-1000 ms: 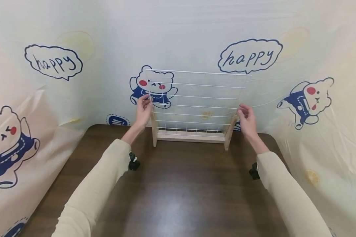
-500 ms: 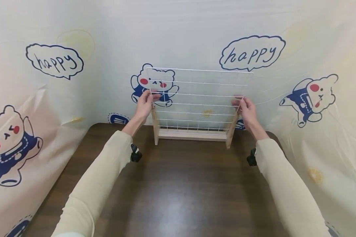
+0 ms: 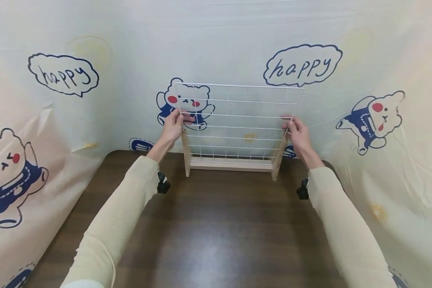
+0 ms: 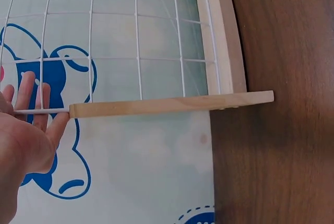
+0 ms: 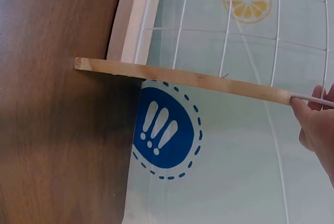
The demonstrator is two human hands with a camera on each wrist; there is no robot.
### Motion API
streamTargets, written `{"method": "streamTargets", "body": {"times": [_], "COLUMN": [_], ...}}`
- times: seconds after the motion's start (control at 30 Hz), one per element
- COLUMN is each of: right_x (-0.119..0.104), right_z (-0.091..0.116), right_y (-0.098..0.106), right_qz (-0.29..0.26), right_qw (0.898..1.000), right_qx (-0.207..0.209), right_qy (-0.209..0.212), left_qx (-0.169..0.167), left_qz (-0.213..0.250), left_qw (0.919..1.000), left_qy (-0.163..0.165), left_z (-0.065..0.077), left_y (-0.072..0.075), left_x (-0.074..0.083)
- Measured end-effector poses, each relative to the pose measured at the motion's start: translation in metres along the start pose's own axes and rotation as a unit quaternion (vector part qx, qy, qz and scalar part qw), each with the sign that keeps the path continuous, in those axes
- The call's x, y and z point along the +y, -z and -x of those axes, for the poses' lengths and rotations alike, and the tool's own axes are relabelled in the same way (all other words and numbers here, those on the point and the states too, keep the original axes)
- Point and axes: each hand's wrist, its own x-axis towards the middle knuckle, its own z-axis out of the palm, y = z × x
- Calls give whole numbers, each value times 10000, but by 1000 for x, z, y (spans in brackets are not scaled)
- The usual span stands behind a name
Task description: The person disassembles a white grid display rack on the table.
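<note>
A white wire grid rack (image 3: 239,85) stands upright at the far end of the table, its lower part set in a pale wooden base (image 3: 232,165) with a slat at each side. My left hand (image 3: 173,127) pinches the grid's left edge wire just above the left slat (image 4: 172,105), some fingers reaching behind the mesh. On the opposite edge, my right hand (image 3: 299,135) grips the wire right above the top of the right slat (image 5: 198,79). Part of the right hand lies outside the right wrist view.
The dark brown wooden table (image 3: 216,224) stretches in front of the rack. Close behind it hangs a pale curtain (image 3: 234,48) printed with bears and "happy" bubbles, which also closes off both sides. A small black camera (image 3: 163,183) sits at the left cuff.
Both hands have gone from the outer sides of the grid to gripping its edge wires, fingers now behind the mesh. The right hand rose slightly. The rack stays in about the same place.
</note>
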Motion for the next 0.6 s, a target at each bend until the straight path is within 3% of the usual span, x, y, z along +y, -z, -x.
{"method": "streamTargets", "body": {"times": [0.6], "right_x": [0], "right_z": [-4], "right_y": [1], "right_qz": [-106], "right_qw": [9999], "right_qx": [22], "right_qy": [32], "left_qx": [20], "left_qz": [161], "left_qw": [9997], "left_qy": [-200], "left_z": [-1], "left_y": [0], "left_x": [0]}}
